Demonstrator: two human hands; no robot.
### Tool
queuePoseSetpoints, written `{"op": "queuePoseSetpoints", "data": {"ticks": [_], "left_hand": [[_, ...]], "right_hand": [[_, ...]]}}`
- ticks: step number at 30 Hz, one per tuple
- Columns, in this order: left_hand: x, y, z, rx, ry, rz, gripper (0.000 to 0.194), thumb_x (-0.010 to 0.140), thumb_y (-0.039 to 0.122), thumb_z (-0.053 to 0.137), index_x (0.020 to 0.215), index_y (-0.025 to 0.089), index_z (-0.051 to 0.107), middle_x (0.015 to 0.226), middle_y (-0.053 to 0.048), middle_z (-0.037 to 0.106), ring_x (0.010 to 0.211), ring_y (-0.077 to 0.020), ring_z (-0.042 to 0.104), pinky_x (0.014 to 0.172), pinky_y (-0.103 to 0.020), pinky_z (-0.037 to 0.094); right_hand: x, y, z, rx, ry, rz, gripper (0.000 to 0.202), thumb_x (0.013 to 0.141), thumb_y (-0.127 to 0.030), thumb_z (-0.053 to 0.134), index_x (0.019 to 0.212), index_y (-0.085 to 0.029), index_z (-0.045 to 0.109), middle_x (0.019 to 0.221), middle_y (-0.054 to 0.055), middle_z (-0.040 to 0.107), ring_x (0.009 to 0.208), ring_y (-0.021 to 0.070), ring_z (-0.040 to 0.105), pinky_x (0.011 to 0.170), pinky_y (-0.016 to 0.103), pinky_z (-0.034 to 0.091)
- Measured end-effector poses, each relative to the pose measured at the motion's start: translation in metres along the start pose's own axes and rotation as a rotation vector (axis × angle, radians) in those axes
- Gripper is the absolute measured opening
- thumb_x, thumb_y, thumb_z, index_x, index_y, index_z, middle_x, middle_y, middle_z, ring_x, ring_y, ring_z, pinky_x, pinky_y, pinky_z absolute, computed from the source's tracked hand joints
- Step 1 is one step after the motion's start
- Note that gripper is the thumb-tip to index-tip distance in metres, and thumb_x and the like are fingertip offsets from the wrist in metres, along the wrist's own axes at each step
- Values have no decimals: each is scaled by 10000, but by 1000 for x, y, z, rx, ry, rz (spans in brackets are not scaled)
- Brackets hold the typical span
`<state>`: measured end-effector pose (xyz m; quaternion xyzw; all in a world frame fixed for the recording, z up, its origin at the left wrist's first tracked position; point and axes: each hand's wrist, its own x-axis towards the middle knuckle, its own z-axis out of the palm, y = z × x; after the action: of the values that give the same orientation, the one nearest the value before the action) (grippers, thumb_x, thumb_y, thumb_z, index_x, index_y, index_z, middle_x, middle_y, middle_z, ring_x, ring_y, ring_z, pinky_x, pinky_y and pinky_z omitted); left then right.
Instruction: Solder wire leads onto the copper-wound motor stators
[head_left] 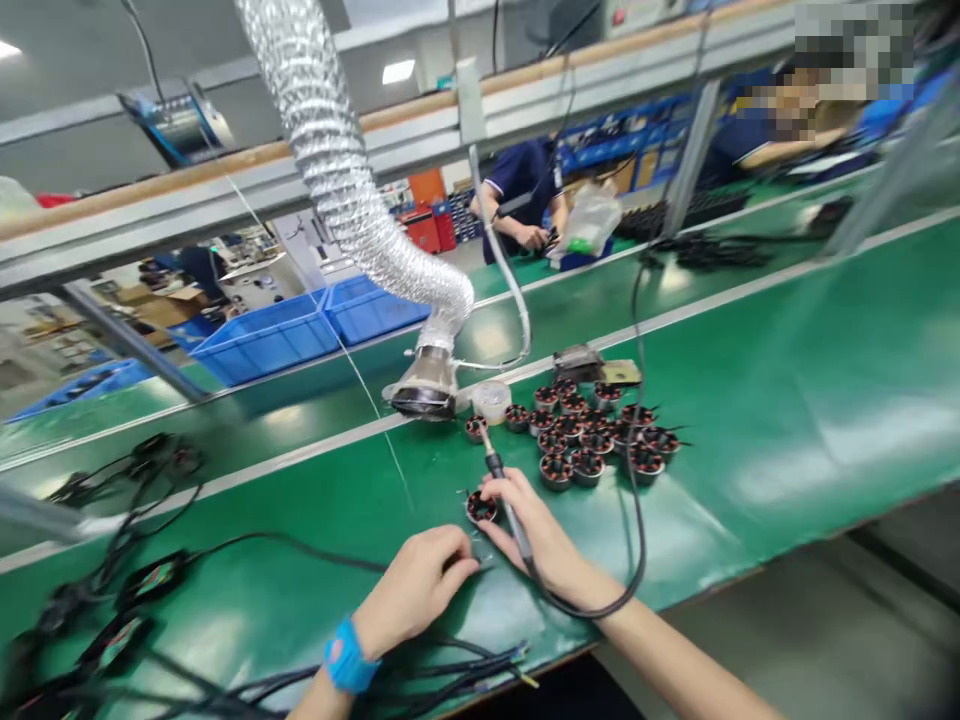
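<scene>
Grey iron [514, 525], just one, is gripped in the right hand [546, 540]. The left hand [418, 588] pinches one black wire [315, 549]. One motor [480, 508] sits by the right hand.

A green bench top [757, 400] carries round motor parts [598, 441] beyond the right hand [544, 540], a pale round object [492, 403] ahead, black cables [157, 577] left of the left hand [418, 582]

Silver duct [322, 150] hanging above green bench [810, 380]; blue bins [270, 345] beyond; co-worker [525, 182] beside plastic bag [594, 215].
</scene>
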<state>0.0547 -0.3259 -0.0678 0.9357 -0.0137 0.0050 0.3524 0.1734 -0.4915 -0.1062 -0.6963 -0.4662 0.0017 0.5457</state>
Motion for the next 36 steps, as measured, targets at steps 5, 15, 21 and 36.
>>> {"op": "queuePoseSetpoints", "data": {"ticks": [5, 15, 21, 36], "left_hand": [[15, -6, -34, -362, 220, -139, 279, 902, 436, 594, 906, 163, 651, 769, -15, 606, 702, -142, 515, 649, -236, 387], [24, -10, -14, -496, 231, -126, 326, 880, 473, 624, 800, 158, 642, 727, -13, 584, 711, -150, 518, 685, -245, 409], [22, -10, -13, -554, 269, -155, 358, 843, 511, 652, 804, 155, 651, 693, -17, 593, 678, -158, 540, 678, -257, 431], [32, -12, -14, -771, 449, -184, 309, 828, 442, 702, 819, 137, 659, 690, -6, 600, 667, -119, 539, 677, -236, 425]], "right_hand": [[6, -1, -1, -11, -16, -27, 365, 832, -50, 575, 1139, -228, 489, 1106, 45, 475, 978, 170, 539, 911, 320, 480], [16, -25, 11, 186, 165, -72, 262, 874, -89, 551, 1078, -251, 520, 1085, 37, 490, 994, 171, 538, 864, 296, 467], [28, -29, 29, 341, 280, -18, 98, 891, -156, 580, 950, -230, 554, 987, 20, 504, 865, 150, 554, 786, 278, 476], [28, -14, 43, 265, 405, 7, 93, 914, -188, 599, 970, -248, 554, 1032, 51, 517, 980, 199, 588, 874, 374, 491]]}}
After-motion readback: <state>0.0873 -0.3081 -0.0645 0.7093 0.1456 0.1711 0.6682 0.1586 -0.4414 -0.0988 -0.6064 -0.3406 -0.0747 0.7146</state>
